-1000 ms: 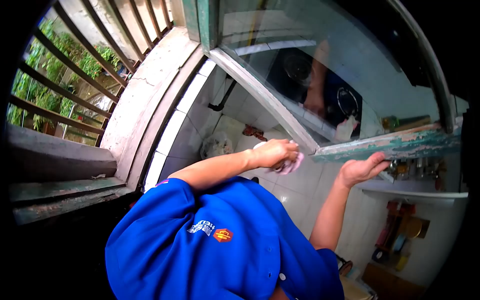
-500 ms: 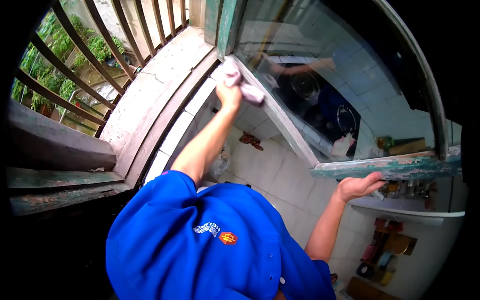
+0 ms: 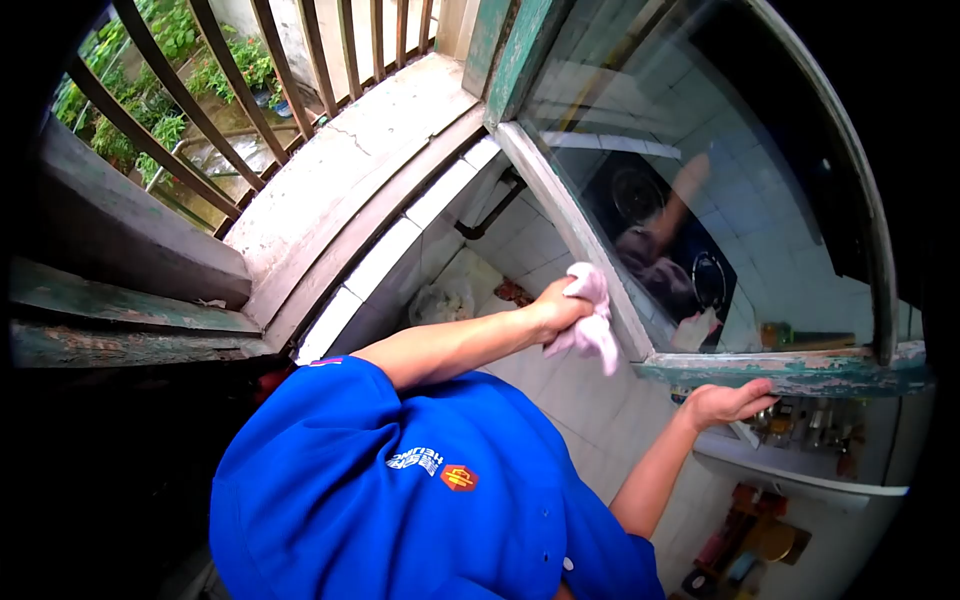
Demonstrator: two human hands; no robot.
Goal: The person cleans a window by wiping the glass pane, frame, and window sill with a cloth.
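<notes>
My left hand (image 3: 560, 306) is closed around a crumpled pale pink cloth (image 3: 590, 325), whose loose end hangs below my fingers. The cloth is beside the weathered side rail of an opened window sash (image 3: 575, 225), close to its lower corner. My right hand (image 3: 730, 402) lies palm up with fingers stretched out, just under the peeling green rail (image 3: 800, 375) of the same sash. Whether those fingers touch the rail I cannot tell. The glass pane (image 3: 770, 220) reflects an arm and the cloth.
Metal bars (image 3: 215, 105) stand outside the worn sill (image 3: 370, 140), with green plants (image 3: 240, 70) beyond. Below are a tiled floor (image 3: 540, 400), a clear plastic bag (image 3: 442, 300) and a white shelf edge (image 3: 800, 470) with small items near it.
My left hand has moved the cloth from the sash's upper corner down along the side rail toward the lower corner. My right hand stays by the green rail. The view has shifted slightly.
</notes>
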